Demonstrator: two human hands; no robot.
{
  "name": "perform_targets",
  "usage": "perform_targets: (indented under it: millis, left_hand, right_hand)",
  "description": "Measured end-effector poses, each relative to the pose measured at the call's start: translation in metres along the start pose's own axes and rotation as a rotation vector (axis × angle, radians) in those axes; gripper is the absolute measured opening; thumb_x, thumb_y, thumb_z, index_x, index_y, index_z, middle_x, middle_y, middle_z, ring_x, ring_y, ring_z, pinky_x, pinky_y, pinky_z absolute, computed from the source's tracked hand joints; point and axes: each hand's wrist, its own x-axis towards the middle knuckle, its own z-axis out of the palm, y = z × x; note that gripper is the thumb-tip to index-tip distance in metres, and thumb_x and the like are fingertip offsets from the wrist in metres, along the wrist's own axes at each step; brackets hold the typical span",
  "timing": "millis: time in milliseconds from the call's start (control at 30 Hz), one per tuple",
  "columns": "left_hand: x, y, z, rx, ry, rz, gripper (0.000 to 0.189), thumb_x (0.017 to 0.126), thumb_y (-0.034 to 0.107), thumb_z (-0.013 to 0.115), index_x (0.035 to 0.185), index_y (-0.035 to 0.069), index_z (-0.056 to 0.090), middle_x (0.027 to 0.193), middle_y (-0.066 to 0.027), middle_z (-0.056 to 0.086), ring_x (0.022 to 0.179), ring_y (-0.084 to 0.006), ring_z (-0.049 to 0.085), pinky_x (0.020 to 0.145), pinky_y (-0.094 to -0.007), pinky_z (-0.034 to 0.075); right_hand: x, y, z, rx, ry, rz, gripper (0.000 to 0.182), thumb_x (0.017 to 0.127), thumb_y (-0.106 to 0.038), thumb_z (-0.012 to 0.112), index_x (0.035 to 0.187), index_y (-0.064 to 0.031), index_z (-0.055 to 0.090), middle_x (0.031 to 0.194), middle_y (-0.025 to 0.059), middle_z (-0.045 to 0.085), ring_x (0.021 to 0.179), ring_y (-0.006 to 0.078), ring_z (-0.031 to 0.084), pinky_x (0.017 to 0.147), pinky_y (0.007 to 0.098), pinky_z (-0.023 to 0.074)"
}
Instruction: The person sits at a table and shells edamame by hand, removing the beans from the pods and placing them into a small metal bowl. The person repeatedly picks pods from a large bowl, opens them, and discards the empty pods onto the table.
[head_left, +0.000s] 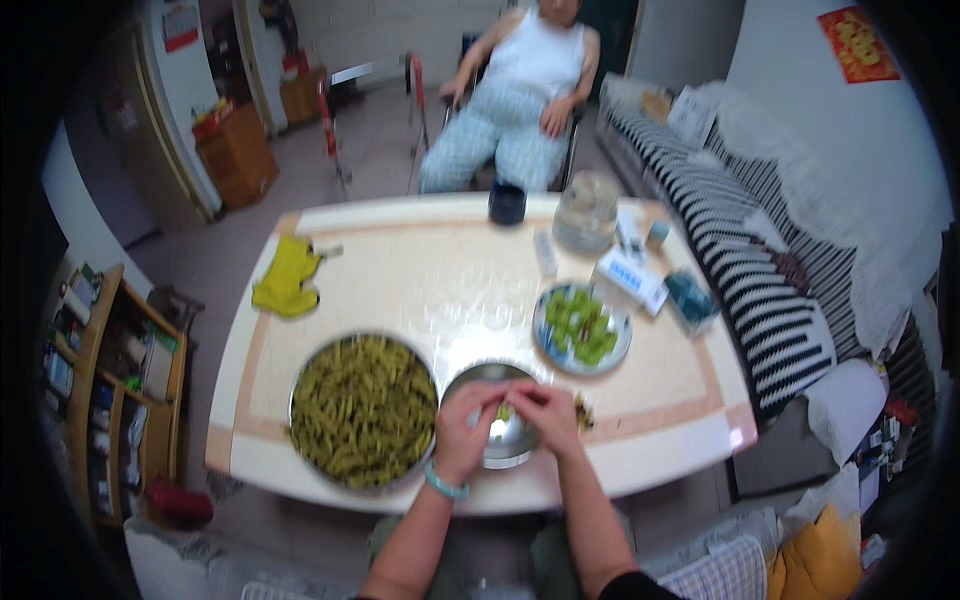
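Note:
My left hand (465, 424), with a pale green bangle (445, 484) at the wrist, meets my right hand (546, 416) over a shiny steel bowl (495, 450). Thumbs and fingertips of both hands pinch together at one spot. What they pinch is mostly hidden and blurred; it seems to be a small pod. A few green bits (504, 411) show in the bowl below. To the left stands a wide round metal basin heaped with brownish-green bean pods (364, 409). Dark scraps (583, 412) lie on the table just right of my right hand.
A patterned plate with green pieces (581, 330) sits beyond the bowl. Behind it are a clear jar (587, 214), a dark cup (508, 204), boxes (631, 279) and a teal packet (690, 300). A yellow cloth item (287, 277) lies far left. A seated person (517, 97) faces the table (375, 277).

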Motion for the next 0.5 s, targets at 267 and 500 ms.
perform_targets:
  millis: [267,500]
  left_hand:
    - [-0.002,-0.010,0.007,-0.043,-0.065,-0.103,0.033,0.082,-0.007,0.069,0.114,0.002,0.071,0.106,-0.0091,0.065,0.093,-0.0164,0.067,0.082,-0.0270,0.058]
    - [-0.004,-0.015,0.007,-0.027,0.001,-0.091,0.025,0.079,-0.006,0.073,0.104,0.001,0.074,0.096,-0.0086,0.069,0.084,-0.0154,0.068,0.073,-0.0259,0.059]
  right_hand:
    - [0.004,0.011,-0.007,-0.025,-0.017,-0.182,0.021,0.090,-0.008,0.069,0.109,0.0023,0.071,0.098,0.0042,0.070,0.084,0.0079,0.062,0.074,0.0204,0.0491]
    - [0.001,0.010,0.000,-0.061,0.014,-0.108,0.020,0.089,-0.010,0.071,0.106,0.0000,0.073,0.089,0.0032,0.070,0.075,0.0081,0.062,0.065,0.0220,0.0493]
